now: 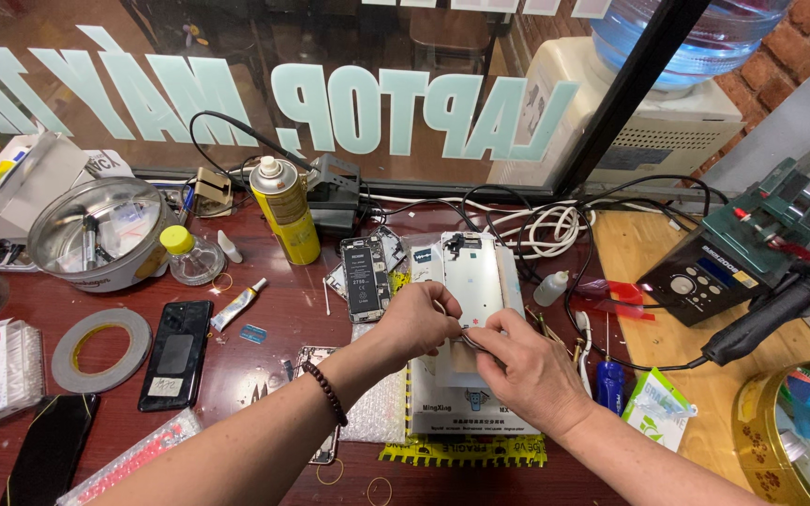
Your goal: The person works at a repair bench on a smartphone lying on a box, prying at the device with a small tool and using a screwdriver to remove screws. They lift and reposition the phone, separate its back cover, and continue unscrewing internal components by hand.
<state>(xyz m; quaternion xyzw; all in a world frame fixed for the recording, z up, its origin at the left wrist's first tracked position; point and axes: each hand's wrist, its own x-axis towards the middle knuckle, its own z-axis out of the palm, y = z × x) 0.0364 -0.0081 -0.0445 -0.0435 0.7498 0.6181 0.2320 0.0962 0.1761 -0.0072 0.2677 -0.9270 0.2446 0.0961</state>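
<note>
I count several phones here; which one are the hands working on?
The opened white phone on the pad; both hands meet at its lower end. The black ones lie untouched, left.

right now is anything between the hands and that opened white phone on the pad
Nothing visible is. The left hand and right hand both rest directly on the lower end of the opened white phone, fingertips meeting there.

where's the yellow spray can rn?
Head view, left of centre at the back of the bench: the yellow spray can stands upright between the small yellow-capped jar on its left and the opened phone with its battery showing on its right.
</note>
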